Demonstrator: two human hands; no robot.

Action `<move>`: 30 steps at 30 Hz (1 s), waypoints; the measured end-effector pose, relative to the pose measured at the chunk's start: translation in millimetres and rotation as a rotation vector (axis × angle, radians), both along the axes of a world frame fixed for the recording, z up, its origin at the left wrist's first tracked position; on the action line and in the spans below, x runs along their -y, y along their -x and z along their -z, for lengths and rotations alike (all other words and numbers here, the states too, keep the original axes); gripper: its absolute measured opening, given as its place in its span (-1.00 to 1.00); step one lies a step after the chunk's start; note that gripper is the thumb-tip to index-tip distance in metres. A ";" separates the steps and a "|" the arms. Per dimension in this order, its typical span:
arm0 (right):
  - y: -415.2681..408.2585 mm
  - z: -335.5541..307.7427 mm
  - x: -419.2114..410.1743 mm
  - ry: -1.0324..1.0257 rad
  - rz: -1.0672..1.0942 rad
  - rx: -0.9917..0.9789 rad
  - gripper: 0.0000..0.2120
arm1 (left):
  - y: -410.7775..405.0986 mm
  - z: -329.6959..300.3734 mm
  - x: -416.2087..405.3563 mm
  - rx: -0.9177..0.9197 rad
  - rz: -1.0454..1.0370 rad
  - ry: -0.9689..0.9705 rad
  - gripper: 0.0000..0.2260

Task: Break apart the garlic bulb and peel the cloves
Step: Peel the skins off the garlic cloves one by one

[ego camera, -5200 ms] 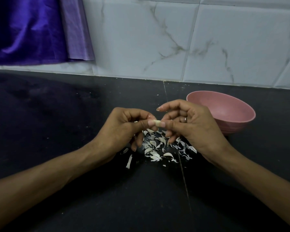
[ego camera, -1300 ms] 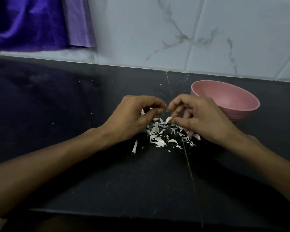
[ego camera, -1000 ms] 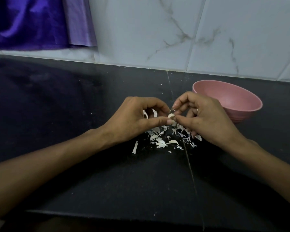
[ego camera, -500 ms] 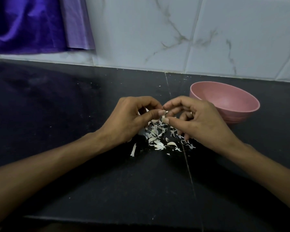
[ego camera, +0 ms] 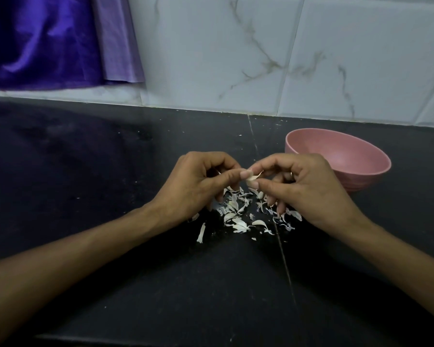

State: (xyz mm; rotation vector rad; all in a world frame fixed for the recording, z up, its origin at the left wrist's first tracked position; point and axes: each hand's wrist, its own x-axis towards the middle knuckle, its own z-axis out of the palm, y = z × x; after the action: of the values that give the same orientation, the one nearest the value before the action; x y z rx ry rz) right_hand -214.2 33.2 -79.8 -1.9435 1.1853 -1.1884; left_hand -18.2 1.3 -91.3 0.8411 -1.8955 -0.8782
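The garlic clove (ego camera: 251,178) shows between my thumbs again, where half a second ago my fingertips hid it. It lies roughly crosswise, left to right. My left hand (ego camera: 198,186) and right hand (ego camera: 303,189) both pinch it above the peel scraps (ego camera: 241,214), left of the pink bowl (ego camera: 341,159).

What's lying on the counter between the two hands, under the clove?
In the head view, a scatter of white garlic skins lies on the black counter between the left hand and right hand, below the pinched clove.
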 end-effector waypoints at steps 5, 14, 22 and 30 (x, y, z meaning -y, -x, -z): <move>0.9 -2.5 3.3 -0.073 0.003 0.098 -0.87 | 1.1 -5.2 -0.6 -0.207 0.031 -0.173 -0.82; -4.4 -5.6 -2.3 -0.188 -0.034 0.216 -0.84 | 2.2 -1.8 -1.4 -0.209 0.059 -0.163 -0.83; -5.3 -6.8 -5.2 -0.294 -0.044 0.251 -0.75 | 1.8 -2.0 -1.8 -0.218 0.029 -0.149 -0.79; -8.6 -7.0 -6.2 -0.489 -0.101 0.410 -0.82 | 4.9 -2.9 -4.1 -0.258 0.018 -0.103 -0.81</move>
State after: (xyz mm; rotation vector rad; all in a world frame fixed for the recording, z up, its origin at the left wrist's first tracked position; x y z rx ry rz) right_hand -205.6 39.3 -72.8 -1.3063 1.0244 -1.0564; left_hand -23.1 5.4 -88.4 0.7336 -1.6475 -1.0498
